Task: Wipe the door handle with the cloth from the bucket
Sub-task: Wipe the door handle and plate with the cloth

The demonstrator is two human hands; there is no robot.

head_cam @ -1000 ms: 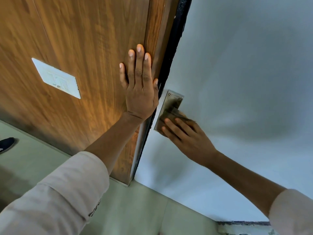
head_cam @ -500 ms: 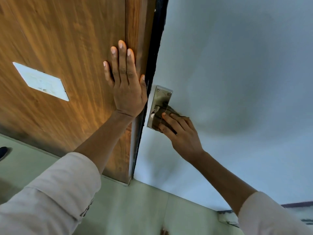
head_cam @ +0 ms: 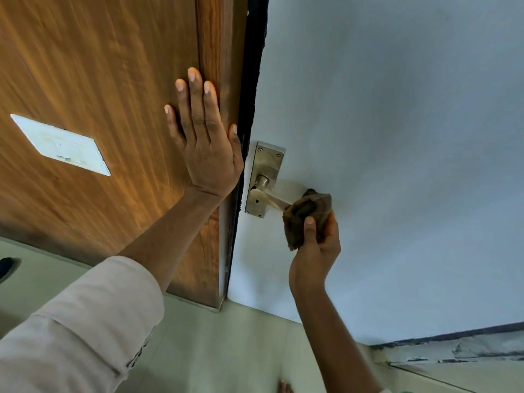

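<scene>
Your right hand (head_cam: 314,245) pinches the brown cloth (head_cam: 304,217) around the lever handle's (head_cam: 272,198) tip, left hand (head_cam: 207,143) flat, empty on the wooden panel (head_cam: 99,80); downward drag risks slipping off.

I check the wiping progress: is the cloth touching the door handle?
Touching: in the head view the cloth, gripped by the right hand, wraps the door handle's lever end.

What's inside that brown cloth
The far end of the door handle, wrapped by the cloth in the right hand. The lever's near part and backplate show; the tip itself is covered.
</scene>
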